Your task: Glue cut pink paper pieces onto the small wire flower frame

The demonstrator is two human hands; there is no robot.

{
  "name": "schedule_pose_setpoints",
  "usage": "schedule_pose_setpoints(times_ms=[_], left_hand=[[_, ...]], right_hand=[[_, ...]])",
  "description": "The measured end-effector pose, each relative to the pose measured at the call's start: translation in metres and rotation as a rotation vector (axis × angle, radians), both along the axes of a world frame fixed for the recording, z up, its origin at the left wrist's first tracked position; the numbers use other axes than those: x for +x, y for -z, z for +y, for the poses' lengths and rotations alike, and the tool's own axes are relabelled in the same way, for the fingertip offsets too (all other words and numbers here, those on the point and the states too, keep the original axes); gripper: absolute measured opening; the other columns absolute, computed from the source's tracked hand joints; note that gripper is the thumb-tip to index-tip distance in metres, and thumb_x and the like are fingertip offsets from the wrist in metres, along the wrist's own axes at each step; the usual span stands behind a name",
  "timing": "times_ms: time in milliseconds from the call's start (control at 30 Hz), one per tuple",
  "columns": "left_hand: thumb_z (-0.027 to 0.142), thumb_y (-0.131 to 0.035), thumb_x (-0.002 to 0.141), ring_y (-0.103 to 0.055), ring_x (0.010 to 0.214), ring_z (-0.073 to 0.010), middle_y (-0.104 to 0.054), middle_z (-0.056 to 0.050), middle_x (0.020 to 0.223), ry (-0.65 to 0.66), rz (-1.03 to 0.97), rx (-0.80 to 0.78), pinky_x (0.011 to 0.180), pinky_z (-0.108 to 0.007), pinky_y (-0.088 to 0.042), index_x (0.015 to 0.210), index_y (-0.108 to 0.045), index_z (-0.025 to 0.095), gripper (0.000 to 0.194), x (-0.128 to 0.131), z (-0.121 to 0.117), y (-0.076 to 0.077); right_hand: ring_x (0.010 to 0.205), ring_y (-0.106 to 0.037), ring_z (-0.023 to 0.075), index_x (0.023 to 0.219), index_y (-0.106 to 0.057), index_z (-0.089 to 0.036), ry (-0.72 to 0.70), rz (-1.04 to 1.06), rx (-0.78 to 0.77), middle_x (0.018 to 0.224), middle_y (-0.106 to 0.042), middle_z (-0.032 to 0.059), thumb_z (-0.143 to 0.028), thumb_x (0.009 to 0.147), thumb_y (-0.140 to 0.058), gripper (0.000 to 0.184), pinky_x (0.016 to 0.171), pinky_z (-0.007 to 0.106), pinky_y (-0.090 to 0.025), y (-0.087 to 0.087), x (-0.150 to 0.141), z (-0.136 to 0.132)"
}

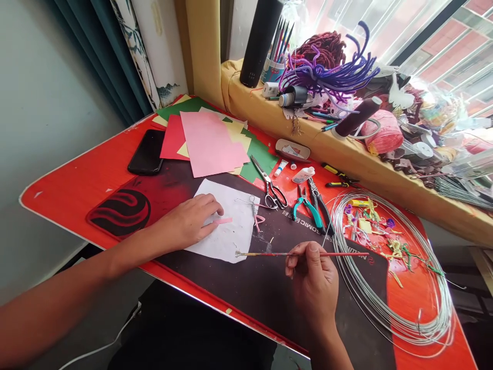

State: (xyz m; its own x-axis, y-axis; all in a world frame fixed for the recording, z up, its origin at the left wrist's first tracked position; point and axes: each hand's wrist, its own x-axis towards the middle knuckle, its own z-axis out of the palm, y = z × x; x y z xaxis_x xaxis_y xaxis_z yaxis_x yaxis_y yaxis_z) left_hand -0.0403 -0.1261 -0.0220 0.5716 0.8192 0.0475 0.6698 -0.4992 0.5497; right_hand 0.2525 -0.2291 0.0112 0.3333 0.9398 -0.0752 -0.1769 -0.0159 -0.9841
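From the head view, the right hand (314,280) is pinching a thin red paintbrush (300,254) between thumb and fingers, holding it closed above a dark mat (246,288). At the frame's centre, the half-open left hand (188,222) is resting on a crinkled white paper sheet (227,241), just beside a narrow pink paper strip (222,221). A coil of silver wire (379,316) is looping across the red worktop (57,198) at lower right.

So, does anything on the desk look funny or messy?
Yes, the white paper under the left hand looks odd: it has blotchy marks and lies crooked on the black desk mat.
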Motion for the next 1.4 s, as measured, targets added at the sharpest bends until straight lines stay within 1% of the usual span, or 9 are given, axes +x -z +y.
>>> schedule_pose_setpoints(times_ms=[133, 300, 433, 567, 767, 1000, 1100, 1267, 1400], left_hand=[[0.034, -0.061, 0.104, -0.062, 0.108, -0.0262, -0.066, -0.007, 0.116, 0.006, -0.037, -0.015, 0.093, -0.039, -0.047, 0.115, -0.067, 0.022, 0.018, -0.003, -0.001, 0.003], [0.030, -0.056, 0.106, -0.062, 0.103, -0.0247, -0.066, -0.006, 0.108, -0.006, -0.101, -0.001, 0.091, -0.038, -0.047, 0.105, -0.066, 0.021, 0.014, -0.005, -0.001, 0.007], [0.024, -0.055, 0.106, -0.061, 0.100, -0.0248, -0.064, -0.006, 0.106, -0.003, -0.106, 0.014, 0.090, -0.039, -0.048, 0.099, -0.066, 0.020, 0.014, -0.006, -0.001, 0.009], [0.019, -0.056, 0.105, -0.060, 0.098, -0.0254, -0.064, -0.007, 0.105, 0.007, -0.070, 0.039, 0.090, -0.041, -0.048, 0.098, -0.067, 0.019, 0.013, -0.004, -0.002, 0.009], [0.019, -0.059, 0.105, -0.061, 0.097, -0.0251, -0.065, -0.007, 0.104, -0.006, -0.070, 0.054, 0.088, -0.041, -0.049, 0.097, -0.068, 0.019, 0.012, -0.002, -0.003, 0.008], [0.018, -0.057, 0.104, -0.061, 0.097, -0.0256, -0.064, -0.007, 0.103, -0.019, -0.085, 0.041, 0.089, -0.042, -0.049, 0.097, -0.067, 0.019, 0.012, -0.002, -0.004, 0.010], [0.017, -0.056, 0.104, -0.060, 0.097, -0.0256, -0.064, -0.008, 0.103, -0.019, -0.097, 0.034, 0.088, -0.042, -0.050, 0.096, -0.067, 0.019, 0.013, -0.002, -0.004, 0.010], [0.017, -0.057, 0.103, -0.061, 0.097, -0.0255, -0.064, -0.007, 0.103, -0.020, -0.108, 0.018, 0.090, -0.042, -0.050, 0.097, -0.066, 0.020, 0.012, -0.003, -0.003, 0.007], [0.017, -0.058, 0.102, -0.062, 0.097, -0.0253, -0.064, -0.007, 0.102, -0.027, -0.108, 0.013, 0.090, -0.042, -0.051, 0.097, -0.066, 0.020, 0.010, -0.002, -0.003, 0.005]], right_hand=[[0.051, -0.062, 0.0128, 0.082, -0.073, -0.018, -0.034, -0.111, 0.042, 0.063, -0.065, 0.0001, -0.053, 0.104, -0.071, 0.041, 0.047, 0.021, -0.049, -0.009, -0.007, 0.009], [0.053, -0.063, 0.0139, 0.084, -0.073, -0.018, -0.078, -0.311, 0.148, 0.066, -0.067, 0.0009, -0.045, 0.109, -0.065, 0.038, 0.050, 0.024, -0.051, -0.018, -0.020, 0.023], [0.056, -0.063, 0.0133, 0.087, -0.075, -0.020, -0.125, -0.480, 0.237, 0.069, -0.068, 0.0000, -0.034, 0.112, -0.061, 0.032, 0.053, 0.024, -0.051, -0.018, -0.028, 0.033], [0.059, -0.063, 0.0125, 0.089, -0.074, -0.021, -0.180, -0.559, 0.286, 0.072, -0.069, -0.0013, -0.026, 0.113, -0.057, 0.029, 0.057, 0.024, -0.051, -0.016, -0.034, 0.041], [0.062, -0.062, 0.0128, 0.089, -0.072, -0.021, -0.266, -0.639, 0.310, 0.073, -0.068, -0.0010, -0.020, 0.111, -0.056, 0.028, 0.059, 0.026, -0.050, -0.017, -0.041, 0.048], [0.062, -0.062, 0.0149, 0.080, -0.069, -0.020, -0.317, -0.768, 0.301, 0.070, -0.067, 0.0004, -0.021, 0.110, -0.056, 0.033, 0.060, 0.028, -0.049, -0.017, -0.040, 0.053], [0.061, -0.063, 0.0153, 0.080, -0.070, -0.020, -0.287, -0.780, 0.272, 0.071, -0.068, 0.0010, -0.024, 0.111, -0.056, 0.034, 0.059, 0.029, -0.049, -0.014, -0.033, 0.051], [0.060, -0.063, 0.0146, 0.087, -0.071, -0.022, -0.165, -0.677, 0.277, 0.072, -0.067, -0.0007, -0.024, 0.113, -0.054, 0.031, 0.059, 0.027, -0.050, -0.014, -0.029, 0.050], [0.060, -0.063, 0.0146, 0.087, -0.072, -0.022, -0.216, -0.619, 0.283, 0.071, -0.068, -0.0005, -0.025, 0.113, -0.055, 0.031, 0.059, 0.028, -0.050, -0.014, -0.038, 0.052]])
